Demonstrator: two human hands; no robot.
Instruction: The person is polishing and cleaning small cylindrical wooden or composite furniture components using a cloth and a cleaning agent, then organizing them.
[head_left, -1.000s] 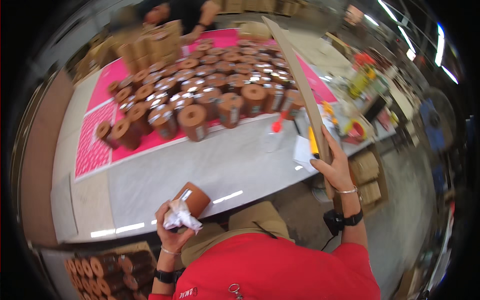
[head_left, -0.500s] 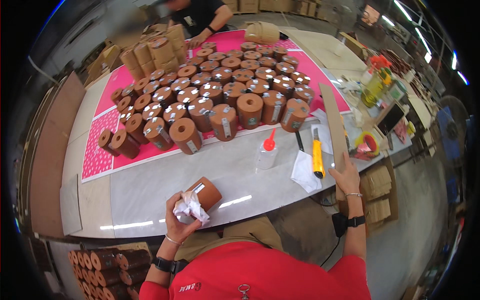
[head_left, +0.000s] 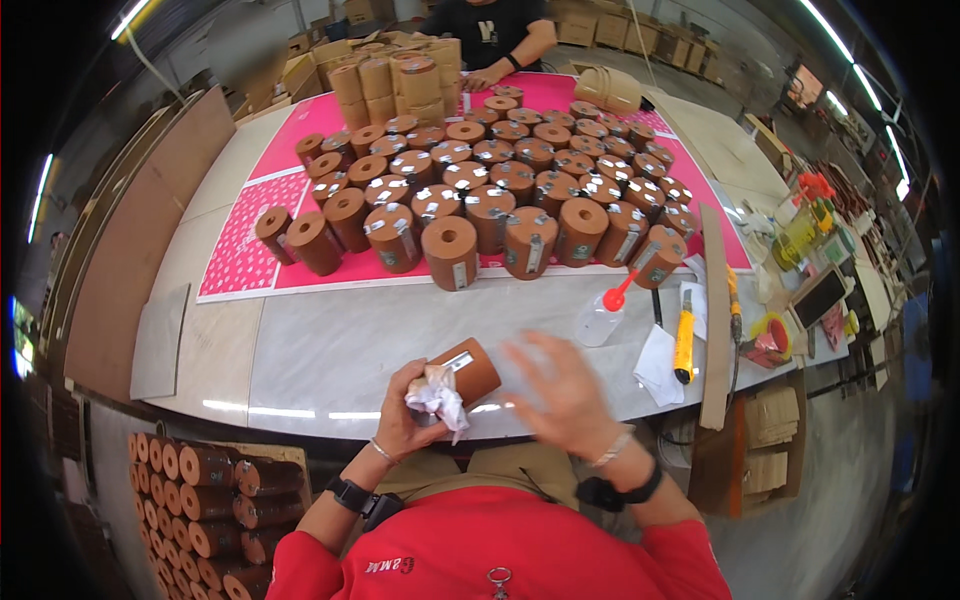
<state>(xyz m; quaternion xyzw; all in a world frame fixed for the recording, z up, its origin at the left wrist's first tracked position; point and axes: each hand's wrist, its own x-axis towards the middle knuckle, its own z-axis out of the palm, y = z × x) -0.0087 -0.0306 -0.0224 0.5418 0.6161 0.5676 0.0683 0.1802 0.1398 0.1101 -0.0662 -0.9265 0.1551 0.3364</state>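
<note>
Brown and smooth, the one cylinder (head_left: 463,370) I am working on sits in my left hand (head_left: 405,415), tilted with its flat end toward my chest, just above the near edge of the pale counter (head_left: 330,350). That hand is closed round its lower end and also pinches a single crumpled white rag (head_left: 437,398) against it, a grip that keeps the piece steady and the cloth pressed to its face. My right hand (head_left: 565,395) hangs beside it, fingers spread wide and holding nothing; it is blurred, close to the cylinder but, as far as I can tell, not touching. Farther out on the counter, a pink sheet (head_left: 240,235) carries the crowd of like cylinders (head_left: 490,185) standing on end in rows, around forty, too many and too overlapped for an exact count, kept clear of my working strip. To my right lie one clear squeeze bottle (head_left: 602,315) with a red nozzle, one yellow utility knife (head_left: 684,345) and one long wooden strip (head_left: 712,320), all within easy reach. More cylinders are stacked on their sides in a crate (head_left: 205,500) low on my left. Across the counter one other person (head_left: 490,40) rests a hand near the far rows.
</note>
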